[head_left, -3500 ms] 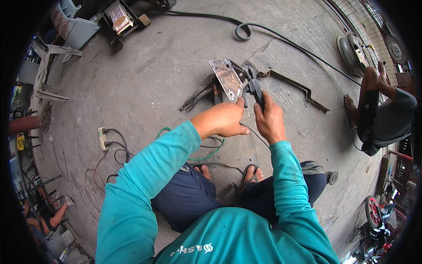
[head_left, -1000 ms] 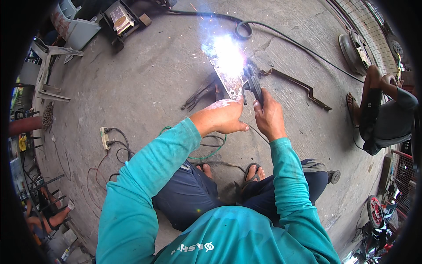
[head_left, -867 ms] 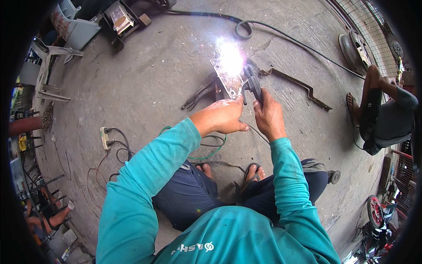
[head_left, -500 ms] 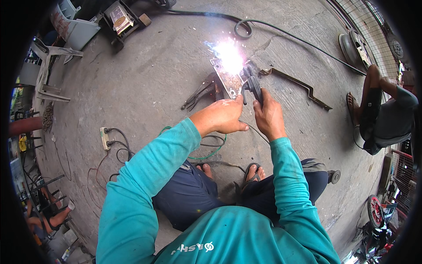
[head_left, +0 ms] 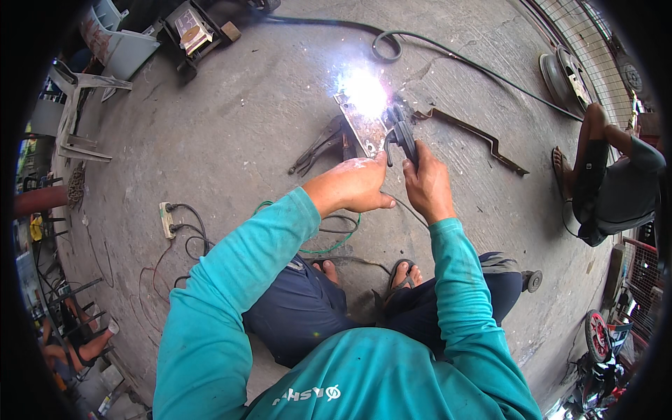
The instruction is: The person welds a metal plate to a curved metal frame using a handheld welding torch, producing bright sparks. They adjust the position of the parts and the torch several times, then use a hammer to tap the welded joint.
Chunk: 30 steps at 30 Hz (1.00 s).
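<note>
I squat on a concrete floor (head_left: pixel 245 140) in teal sleeves. My right hand (head_left: pixel 427 185) grips a black welding electrode holder (head_left: pixel 404 136) whose tip meets a flat metal plate (head_left: pixel 364 129). A bright white arc (head_left: pixel 362 89) flares at the plate's far end. My left hand (head_left: pixel 353 185) is closed, resting just below the plate beside my right hand; whether it holds anything is hidden. Dark locking pliers (head_left: pixel 318 143) lie against the plate's left side.
A bent steel bar (head_left: pixel 476 136) lies right of the plate. Black welding cable (head_left: pixel 392 45) loops at the top. A power strip (head_left: pixel 166 220) with wires sits left. Another person (head_left: pixel 609 189) sits at right. Chairs (head_left: pixel 84 119) and a welding machine (head_left: pixel 192 28) stand upper left.
3.5 s ago no arc burned; it lit about a second ago and still flares on the plate. Both hands have stayed nearly still.
</note>
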{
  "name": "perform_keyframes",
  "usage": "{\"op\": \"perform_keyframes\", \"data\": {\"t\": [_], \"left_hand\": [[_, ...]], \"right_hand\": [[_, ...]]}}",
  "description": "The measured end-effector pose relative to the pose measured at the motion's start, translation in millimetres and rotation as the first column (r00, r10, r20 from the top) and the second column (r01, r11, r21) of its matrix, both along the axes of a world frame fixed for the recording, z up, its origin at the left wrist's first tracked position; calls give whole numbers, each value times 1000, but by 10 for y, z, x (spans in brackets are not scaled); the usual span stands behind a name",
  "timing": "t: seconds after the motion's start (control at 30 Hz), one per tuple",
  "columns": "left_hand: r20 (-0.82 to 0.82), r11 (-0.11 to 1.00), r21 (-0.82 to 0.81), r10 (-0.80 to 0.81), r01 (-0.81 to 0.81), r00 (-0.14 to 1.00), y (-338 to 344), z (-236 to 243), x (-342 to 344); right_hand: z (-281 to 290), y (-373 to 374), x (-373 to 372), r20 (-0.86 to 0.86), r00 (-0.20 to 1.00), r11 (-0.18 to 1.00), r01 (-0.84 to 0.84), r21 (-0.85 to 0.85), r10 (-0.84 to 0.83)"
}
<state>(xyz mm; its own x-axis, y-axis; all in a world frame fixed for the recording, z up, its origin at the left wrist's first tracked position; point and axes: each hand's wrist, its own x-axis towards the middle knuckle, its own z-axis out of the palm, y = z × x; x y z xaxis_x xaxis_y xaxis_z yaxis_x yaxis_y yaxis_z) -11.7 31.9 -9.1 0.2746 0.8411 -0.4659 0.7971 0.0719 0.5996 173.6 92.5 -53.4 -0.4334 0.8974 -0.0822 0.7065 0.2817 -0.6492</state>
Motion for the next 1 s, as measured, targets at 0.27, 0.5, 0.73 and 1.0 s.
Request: {"op": "perform_keyframes", "data": {"t": [0.27,0.5,0.73,1.0], "left_hand": [[-1,999,-34,-13,13,1000,16,-5,-8],[5,999,-33,-6,7,1000,21,15,-10],[6,998,-60,-17,17,1000,39,-2,-14],[6,1000,-7,0,0,1000,10,-24,-15]], "right_hand": [[20,4,-1,2,1000,1000,-8,-25,8],[-27,4,3,2,1000,1000,3,-3,-3],[58,-5,8,-36,999,998,-42,-37,41],[-52,10,-8,-6,1000,1000,4,-11,-4]]}}
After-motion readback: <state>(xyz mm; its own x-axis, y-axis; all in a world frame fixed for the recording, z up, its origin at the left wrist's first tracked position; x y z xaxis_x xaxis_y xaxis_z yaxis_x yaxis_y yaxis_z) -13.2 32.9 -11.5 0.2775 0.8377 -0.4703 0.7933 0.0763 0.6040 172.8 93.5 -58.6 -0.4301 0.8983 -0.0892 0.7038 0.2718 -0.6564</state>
